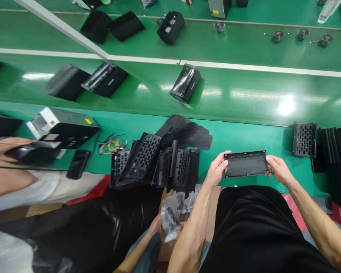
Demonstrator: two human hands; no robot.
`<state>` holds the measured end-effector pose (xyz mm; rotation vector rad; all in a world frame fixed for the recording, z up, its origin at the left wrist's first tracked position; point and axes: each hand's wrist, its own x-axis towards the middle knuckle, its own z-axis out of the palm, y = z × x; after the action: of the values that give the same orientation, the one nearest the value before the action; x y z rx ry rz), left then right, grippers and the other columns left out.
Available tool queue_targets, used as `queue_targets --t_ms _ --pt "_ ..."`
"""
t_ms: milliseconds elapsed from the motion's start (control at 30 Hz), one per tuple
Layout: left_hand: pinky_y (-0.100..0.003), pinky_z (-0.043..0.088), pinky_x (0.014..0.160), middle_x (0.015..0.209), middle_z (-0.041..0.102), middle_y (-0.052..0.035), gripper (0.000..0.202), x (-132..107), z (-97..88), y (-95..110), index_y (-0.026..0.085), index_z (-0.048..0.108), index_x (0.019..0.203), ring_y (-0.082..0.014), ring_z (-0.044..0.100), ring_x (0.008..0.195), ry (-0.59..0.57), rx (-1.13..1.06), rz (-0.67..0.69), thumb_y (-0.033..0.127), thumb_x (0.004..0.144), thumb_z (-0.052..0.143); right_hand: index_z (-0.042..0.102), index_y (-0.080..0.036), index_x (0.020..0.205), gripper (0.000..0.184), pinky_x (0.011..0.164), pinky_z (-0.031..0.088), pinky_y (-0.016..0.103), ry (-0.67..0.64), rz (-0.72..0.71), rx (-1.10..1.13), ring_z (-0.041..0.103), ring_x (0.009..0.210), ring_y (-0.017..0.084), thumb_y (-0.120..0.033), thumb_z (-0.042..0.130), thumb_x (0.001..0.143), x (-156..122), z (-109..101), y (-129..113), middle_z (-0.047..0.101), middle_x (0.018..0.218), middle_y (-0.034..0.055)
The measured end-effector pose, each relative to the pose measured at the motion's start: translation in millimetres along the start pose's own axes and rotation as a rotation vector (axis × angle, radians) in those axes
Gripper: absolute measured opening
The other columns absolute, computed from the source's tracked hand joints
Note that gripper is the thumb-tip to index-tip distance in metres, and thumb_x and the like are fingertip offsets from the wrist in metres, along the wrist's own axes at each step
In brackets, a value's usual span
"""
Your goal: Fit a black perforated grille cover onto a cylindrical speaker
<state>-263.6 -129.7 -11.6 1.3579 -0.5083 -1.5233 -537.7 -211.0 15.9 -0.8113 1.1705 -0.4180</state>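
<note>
- Head view: a shallow black rectangular panel (246, 164) is held face-up over the near edge of the green worktable (252, 136), just beyond the wearer's black clothing (261, 231)
- Left hand (216, 168) closed on the panel's left end, thumb lying on its inner face
- Right hand (279, 168) pinching the opposite end, so the piece is gripped from both sides, long edges running across
- Small clips or tabs show along the panel's raised rim
- Left of it, black slotted grilles (144, 153) stand and lean in an untidy cluster, some tilted
- Behind that cluster, thin black sheets (184, 131) lie fanned out
- On the right, a slotted grille (304, 140) stands near a further row of black panels (332, 146)
- Below the left cluster, a co-worker's hand (155, 223) touches clear plastic bags (170, 216)
- Farther left lie coiled yellow and blue cables (111, 145), a smartphone (78, 164) and a black-and-silver boxy device (65, 127); another person's hand (11, 146) there is blurred, its grip hard to tell
- Beyond the table, a black speaker housing (185, 83) sits tilted on the glossy green surface (244, 100)
- At the far side, three small round speaker drivers (278, 36) sit in a row, a clear plastic bottle (328, 11) near them
</note>
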Motion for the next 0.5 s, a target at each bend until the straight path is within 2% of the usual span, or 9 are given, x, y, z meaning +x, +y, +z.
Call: queue_targets --t_ms 200,333,433,500 --pt "-0.027 0.051 0.077 0.109 0.074 -0.0074 0.057 -6.9 -3.0 4.0 0.016 0.066 0.132 -0.0201 0.066 0.092 0.010 0.037 0.041 0.047 0.084 0.072 0.060 -0.021 0.078 0.056 0.042 0.039 0.026 0.015 -0.032 0.022 0.044 0.044 0.012 -0.075 0.076 0.078 0.8 5.9 -2.0 0.052 0.052 -0.0040" --pt "-0.033 0.055 0.082 0.110 0.074 -0.0084 0.059 -14.8 -5.7 14.6 0.018 0.065 0.132 -0.0239 0.068 0.095 -0.004 -0.128 -0.021 0.055 0.087 0.072 0.060 -0.022 0.078 0.057 0.040 0.036 0.025 0.002 -0.026 0.043 0.042 0.043 0.011 -0.076 0.077 0.076 0.8 9.8 -12.6 0.050 0.053 -0.0046" --pt "-0.039 0.056 0.083 0.105 0.076 -0.0111 0.069 -11.7 -4.0 21.9 0.018 0.067 0.128 -0.0275 0.071 0.094 -0.088 -0.351 -0.131 0.075 0.092 0.056 0.059 -0.021 0.076 0.059 0.038 0.033 0.024 -0.063 -0.004 0.045 0.040 0.040 0.010 -0.076 0.079 0.074 3.6 13.5 -25.0 0.048 0.052 -0.0048" --pt "-0.040 0.056 0.080 0.101 0.077 -0.0128 0.077 -5.1 -1.2 24.3 0.016 0.069 0.123 -0.0282 0.073 0.088 -0.214 -0.479 -0.262 0.083 0.091 0.048 0.058 -0.021 0.074 0.059 0.038 0.033 0.023 -0.140 0.039 0.029 0.040 0.040 0.009 -0.076 0.080 0.074 8.9 17.2 -31.5 0.048 0.052 -0.0045"
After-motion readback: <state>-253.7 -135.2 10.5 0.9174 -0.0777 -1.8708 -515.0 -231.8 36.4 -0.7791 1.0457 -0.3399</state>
